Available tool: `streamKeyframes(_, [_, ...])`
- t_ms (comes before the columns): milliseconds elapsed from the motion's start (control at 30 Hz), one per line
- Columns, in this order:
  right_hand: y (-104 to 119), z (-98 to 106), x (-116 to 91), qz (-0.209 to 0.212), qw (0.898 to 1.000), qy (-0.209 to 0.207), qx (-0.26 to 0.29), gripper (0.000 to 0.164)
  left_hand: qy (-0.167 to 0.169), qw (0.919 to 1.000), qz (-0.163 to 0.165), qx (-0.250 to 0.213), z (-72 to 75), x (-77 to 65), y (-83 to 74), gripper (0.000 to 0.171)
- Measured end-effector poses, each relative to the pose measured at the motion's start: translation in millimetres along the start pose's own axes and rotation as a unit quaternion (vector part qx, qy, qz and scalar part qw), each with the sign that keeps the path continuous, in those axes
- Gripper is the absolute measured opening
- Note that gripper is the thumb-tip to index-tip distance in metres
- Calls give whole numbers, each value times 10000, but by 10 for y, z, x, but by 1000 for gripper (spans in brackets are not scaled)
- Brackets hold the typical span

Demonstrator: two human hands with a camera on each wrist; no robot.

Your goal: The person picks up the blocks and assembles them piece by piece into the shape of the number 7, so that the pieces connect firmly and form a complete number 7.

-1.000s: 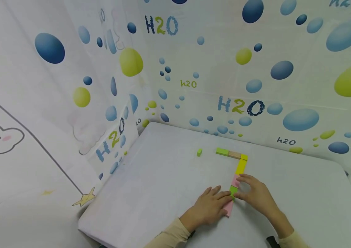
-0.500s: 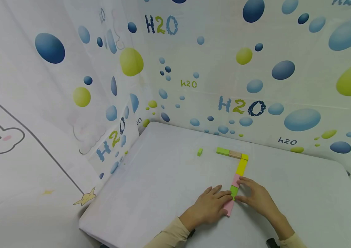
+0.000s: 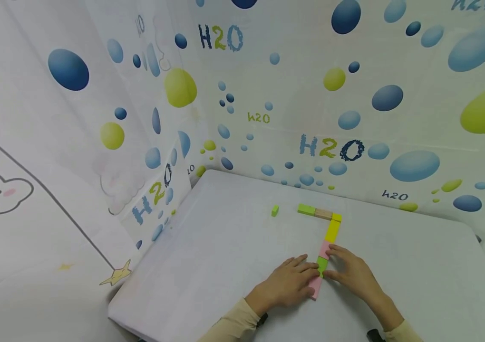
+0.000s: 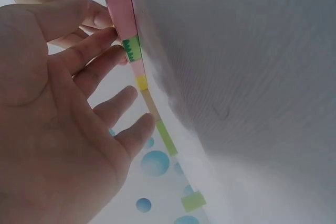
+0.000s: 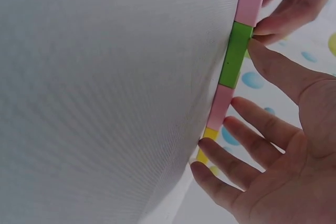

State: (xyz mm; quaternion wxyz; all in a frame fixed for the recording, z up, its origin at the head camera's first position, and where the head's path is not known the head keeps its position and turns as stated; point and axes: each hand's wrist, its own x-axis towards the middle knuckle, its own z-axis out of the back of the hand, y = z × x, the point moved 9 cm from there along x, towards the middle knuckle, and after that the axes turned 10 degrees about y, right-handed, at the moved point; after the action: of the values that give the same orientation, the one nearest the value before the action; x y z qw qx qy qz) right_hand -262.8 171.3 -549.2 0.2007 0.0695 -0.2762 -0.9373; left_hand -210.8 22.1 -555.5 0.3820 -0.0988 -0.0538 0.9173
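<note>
A row of small blocks lies on the white table in the head view. From the near end, it runs pink block [image 3: 315,288], green block [image 3: 321,264], pink block [image 3: 324,249], long yellow block [image 3: 332,231]. My left hand [image 3: 289,283] is at its left side, with fingertips at the green block and thumb beside the near pink one. At its right side, my right hand [image 3: 354,274] has its thumb at the green block [image 5: 235,55] and index finger near the farther pink block [image 5: 220,106]. Both hands have spread, lightly bent fingers.
Beyond the yellow block, a short yellow block [image 3: 336,217] makes the corner. A wood-coloured block [image 3: 323,214] and a green block [image 3: 306,209] continue leftward from it. Another green block [image 3: 275,211] stands apart on the left. Patterned sheets [image 3: 259,95] rise behind the table.
The right hand's index fingertip has shifted slightly nearer along the pink block, and its thumb has moved slightly nearer too. The left hand and the blocks stay nearly the same.
</note>
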Motion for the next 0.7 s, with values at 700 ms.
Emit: streamKeyframes(700, [50, -13, -13, -96, 9998, 123, -111, 61, -552, 9927, 1064, 100, 529, 57, 789, 47])
